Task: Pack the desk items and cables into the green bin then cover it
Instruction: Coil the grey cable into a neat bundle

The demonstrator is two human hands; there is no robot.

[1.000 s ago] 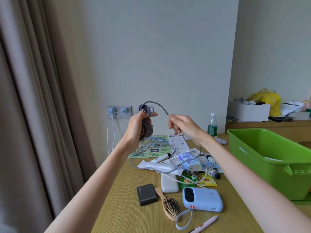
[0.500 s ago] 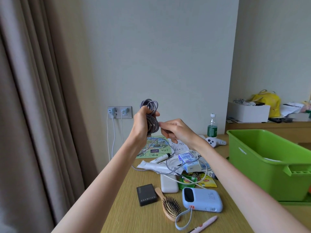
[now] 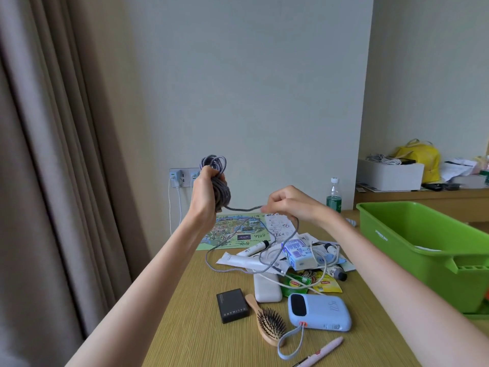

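Cluttered wooden desk (image 3: 185, 327) by a curtain (image 3: 53, 154) — both hands clamped on grey cable (image 3: 221, 186).

braided matt grey cable (image 3: 221, 193), glossy plastic green bin (image 3: 412, 250), wood-grain desk (image 3: 190, 327)

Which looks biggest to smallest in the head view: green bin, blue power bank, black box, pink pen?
1. green bin, by far the largest, though cut off at the frame edge.
2. blue power bank.
3. black box and pink pen: unsure. The pen is longer but much thinner, and partly out of frame.
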